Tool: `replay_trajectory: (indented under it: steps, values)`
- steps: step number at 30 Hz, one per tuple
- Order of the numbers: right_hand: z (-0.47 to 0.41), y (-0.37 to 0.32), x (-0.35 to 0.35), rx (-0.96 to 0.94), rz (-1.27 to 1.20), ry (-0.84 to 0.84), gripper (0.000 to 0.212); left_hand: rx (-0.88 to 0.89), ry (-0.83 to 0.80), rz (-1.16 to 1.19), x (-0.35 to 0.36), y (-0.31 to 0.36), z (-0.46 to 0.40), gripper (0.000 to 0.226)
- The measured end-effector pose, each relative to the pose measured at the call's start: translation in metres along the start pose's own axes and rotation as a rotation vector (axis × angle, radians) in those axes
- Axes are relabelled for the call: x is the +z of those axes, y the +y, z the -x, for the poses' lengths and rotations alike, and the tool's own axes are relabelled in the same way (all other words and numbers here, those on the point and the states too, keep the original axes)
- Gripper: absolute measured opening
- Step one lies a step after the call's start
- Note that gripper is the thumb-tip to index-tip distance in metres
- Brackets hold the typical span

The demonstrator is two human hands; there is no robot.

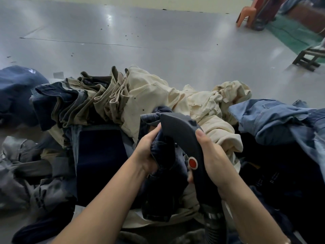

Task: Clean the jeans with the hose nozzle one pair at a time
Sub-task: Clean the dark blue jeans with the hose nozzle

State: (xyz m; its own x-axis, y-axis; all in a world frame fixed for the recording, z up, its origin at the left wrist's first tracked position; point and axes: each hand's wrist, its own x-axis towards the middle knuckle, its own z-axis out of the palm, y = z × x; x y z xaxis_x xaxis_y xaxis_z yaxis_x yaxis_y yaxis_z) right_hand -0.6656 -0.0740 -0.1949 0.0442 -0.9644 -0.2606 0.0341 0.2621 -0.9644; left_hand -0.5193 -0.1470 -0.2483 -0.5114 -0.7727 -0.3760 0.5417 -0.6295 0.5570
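Gripping the hose nozzle with the right hand, fingers wrapped round its handle by the red button. Left hand is bunched tight on the dark jeans, pressed right against the nozzle. Behind sit cream trousers and more denim piled on the grey surface.

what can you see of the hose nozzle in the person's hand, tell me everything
The hose nozzle is a dark grey, matte, plastic-looking curved body that arcs up and forward over the clothes pile. A round red button sits on its handle. The right hand grips the handle, one fingertip lying up on the body. A ribbed dark hose leaves its lower end. Its tip is pushed into the dark blue jeans that the left hand holds bunched against it.
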Motion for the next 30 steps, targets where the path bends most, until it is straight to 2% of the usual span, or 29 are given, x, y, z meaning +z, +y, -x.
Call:
replay_trajectory:
  steps: [4, 7, 11, 13, 15, 17, 19, 21, 24, 26, 28, 30]
  values:
    - [-0.016, -0.009, -0.001, -0.039, 0.030, 0.058, 0.069, 0.010, 0.041, 0.023, -0.012, 0.007, 0.002, 0.047]
    - [-0.002, -0.003, -0.006, 0.001, -0.002, 0.000, 0.075, 0.066, 0.089, 0.071, -0.017, 0.021, -0.001, 0.046]
    - [0.021, 0.011, 0.004, 0.084, 0.067, -0.101, 0.064, 0.105, 0.122, 0.126, -0.013, 0.028, -0.003, 0.047]
    - [0.018, 0.012, 0.007, 0.083, 0.089, -0.094, 0.069, 0.088, 0.130, 0.116, -0.008, 0.024, -0.006, 0.050]
    - [0.009, 0.009, 0.005, 0.052, 0.047, -0.041, 0.071, 0.022, 0.155, 0.073, -0.005, 0.016, -0.008, 0.049]
    - [-0.004, 0.002, 0.002, -0.003, 0.003, 0.026, 0.063, -0.028, 0.196, -0.002, -0.001, 0.005, -0.005, 0.045]
    - [-0.018, -0.006, 0.000, -0.054, -0.015, 0.106, 0.061, -0.045, 0.117, 0.056, 0.002, -0.002, -0.002, 0.039]
    - [-0.027, -0.011, -0.004, -0.083, -0.072, 0.189, 0.056, -0.019, 0.097, 0.081, 0.001, 0.003, -0.004, 0.040]
    - [-0.025, -0.011, -0.017, -0.117, -0.185, 0.302, 0.055, 0.054, 0.169, 0.096, -0.008, 0.023, -0.021, 0.051]
    - [-0.018, -0.005, -0.027, -0.107, -0.224, 0.343, 0.057, 0.117, 0.243, -0.089, -0.008, 0.032, -0.043, 0.045]
    - [-0.014, 0.000, -0.036, -0.070, -0.228, 0.370, 0.058, 0.195, 0.320, -0.497, 0.002, 0.033, -0.074, 0.033]
    - [-0.014, 0.004, -0.041, -0.025, -0.206, 0.382, 0.060, 0.253, 0.275, -0.992, 0.008, 0.029, -0.107, 0.032]
